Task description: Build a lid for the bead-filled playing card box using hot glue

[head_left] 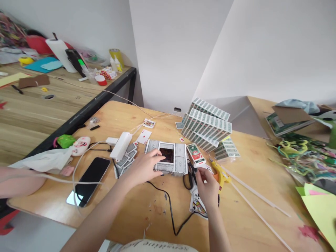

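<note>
A low box built of grey-backed playing cards [180,159] lies in the middle of the table, with a dark rectangular opening in its top. My left hand [145,167] grips its near left part, fingers over the top by the opening and thumb at the front side. To the right of the box are black-handled scissors [189,176]. My right hand [208,185] is closed at their handle, thumb and fingers pinched; the palm side is hidden. Loose playing cards [197,204] lie under and beside this hand. Close to its right is a yellow glue gun [222,175].
Card packs [207,122] stand stacked at the back, with one green-and-red pack [195,154] nearer. A phone [89,180], a white power strip [121,145] and cables lie left. Glue sticks [258,194] stretch right. Another person's arm [22,182] rests at the left edge.
</note>
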The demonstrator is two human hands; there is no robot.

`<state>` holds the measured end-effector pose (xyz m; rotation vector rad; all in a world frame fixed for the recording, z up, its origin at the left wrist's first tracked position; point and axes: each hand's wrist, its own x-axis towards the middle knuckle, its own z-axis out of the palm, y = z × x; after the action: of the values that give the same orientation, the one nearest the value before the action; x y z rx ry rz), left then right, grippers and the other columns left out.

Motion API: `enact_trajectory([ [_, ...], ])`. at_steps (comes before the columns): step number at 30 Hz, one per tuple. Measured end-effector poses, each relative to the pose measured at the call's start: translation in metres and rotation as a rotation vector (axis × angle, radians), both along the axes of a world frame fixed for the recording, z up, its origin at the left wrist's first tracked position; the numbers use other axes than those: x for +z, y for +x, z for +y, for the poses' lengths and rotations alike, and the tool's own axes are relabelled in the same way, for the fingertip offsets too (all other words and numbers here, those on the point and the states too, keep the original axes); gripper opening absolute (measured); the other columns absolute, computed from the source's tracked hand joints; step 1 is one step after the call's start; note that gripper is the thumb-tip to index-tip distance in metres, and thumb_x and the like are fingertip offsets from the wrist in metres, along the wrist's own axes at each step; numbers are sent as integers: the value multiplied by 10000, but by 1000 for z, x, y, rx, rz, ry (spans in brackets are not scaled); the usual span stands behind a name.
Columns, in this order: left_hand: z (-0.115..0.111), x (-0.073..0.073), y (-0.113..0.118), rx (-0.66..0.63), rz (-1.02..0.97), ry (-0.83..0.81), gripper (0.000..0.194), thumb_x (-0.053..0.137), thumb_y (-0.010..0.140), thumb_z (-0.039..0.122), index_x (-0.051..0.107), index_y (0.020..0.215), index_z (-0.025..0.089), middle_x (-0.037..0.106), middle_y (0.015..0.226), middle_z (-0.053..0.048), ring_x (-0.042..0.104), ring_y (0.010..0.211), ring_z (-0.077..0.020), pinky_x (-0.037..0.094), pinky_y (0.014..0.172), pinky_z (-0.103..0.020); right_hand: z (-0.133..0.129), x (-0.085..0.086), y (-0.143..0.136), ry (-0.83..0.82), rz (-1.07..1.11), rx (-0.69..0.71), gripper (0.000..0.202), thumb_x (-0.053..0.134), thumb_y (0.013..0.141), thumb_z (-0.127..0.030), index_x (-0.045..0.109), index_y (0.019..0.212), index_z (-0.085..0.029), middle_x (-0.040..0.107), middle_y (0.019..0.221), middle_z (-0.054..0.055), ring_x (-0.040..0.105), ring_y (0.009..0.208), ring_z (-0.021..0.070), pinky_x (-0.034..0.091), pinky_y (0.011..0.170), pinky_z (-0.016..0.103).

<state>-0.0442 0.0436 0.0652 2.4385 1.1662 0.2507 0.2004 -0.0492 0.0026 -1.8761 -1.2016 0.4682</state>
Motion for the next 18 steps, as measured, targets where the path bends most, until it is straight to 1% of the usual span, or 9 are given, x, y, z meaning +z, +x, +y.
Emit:
enact_trajectory([
  [5,-2,-2,4,-11,22,0,269,613,777,287,634,1043,251,620,1037,-10,616,895,-174,459,749,-267,-1,1,-4,-7,23,17,311,517,823,-454,632,868,-169,685,740,64,607,623,175,494,635,311],
  [7,-2,-3,6,-11,19,-3,234,605,782,274,645,1011,253,627,996,-5,614,876,-170,457,741,-268,-1,0,-6,0,24,25,313,516,825,-455,631,873,-168,687,736,63,607,617,173,494,635,309],
  [10,-1,-3,5,-14,-12,-21,238,620,775,281,657,1008,252,623,1001,-7,610,891,-170,456,767,-270,-2,-1,-7,2,7,29,323,513,826,-462,633,880,-167,691,726,63,606,604,171,491,625,305],
  [13,7,-2,5,-2,-80,-53,342,630,773,383,629,1094,265,577,1115,-14,606,883,-159,462,785,-275,-4,-3,-6,-9,1,26,326,514,826,-464,635,877,-165,691,719,60,608,600,168,488,612,297],
  [15,18,-3,7,60,-128,-8,369,596,798,417,605,1134,264,546,1162,-24,591,900,-159,461,805,-290,-5,-4,-5,-17,8,18,320,515,827,-460,635,874,-167,690,718,55,611,605,165,488,614,292],
  [17,32,-3,12,114,-128,119,318,573,826,355,607,1120,238,555,1144,-41,545,1000,-193,434,872,-331,-7,-4,-5,-22,22,15,318,515,827,-459,636,872,-168,689,721,54,613,614,165,488,618,289],
  [18,39,-4,15,100,-97,183,314,580,822,317,604,1121,223,567,1128,-51,513,1044,-216,414,904,-359,-8,-4,-5,-23,28,14,320,515,826,-460,637,873,-168,689,725,55,613,617,165,488,616,289],
])
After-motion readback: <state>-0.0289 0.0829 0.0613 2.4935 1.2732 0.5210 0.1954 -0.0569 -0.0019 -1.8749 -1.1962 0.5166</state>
